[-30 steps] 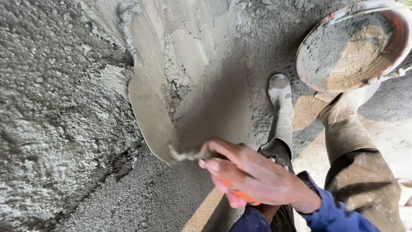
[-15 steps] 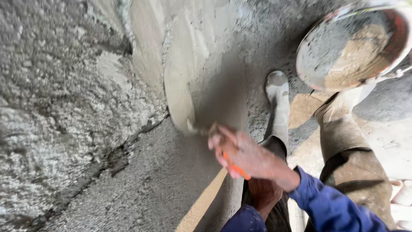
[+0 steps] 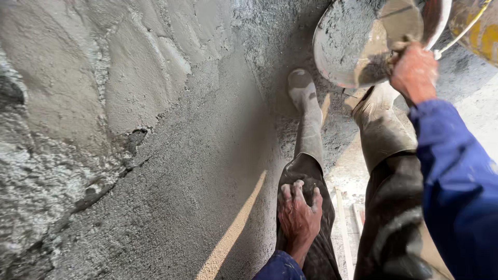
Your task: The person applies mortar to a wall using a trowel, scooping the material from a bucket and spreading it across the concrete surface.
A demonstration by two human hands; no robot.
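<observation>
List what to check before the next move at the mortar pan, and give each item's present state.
1. Right hand grip on the trowel: ok, fist closed at the handle, blade down in the pan.
2. Mix left in the mortar pan: ok, grey mortar coats its inside.
3. Load on the blade: cannot tell, the mix and the hand hide it.
4. Left hand free: ok, open, resting flat on the trouser leg.
5. Footing: ok, both boots are planted apart on the floor.
6. Wall coverage: not ok, a rough, cracked band remains below the smoothed plaster.
</observation>
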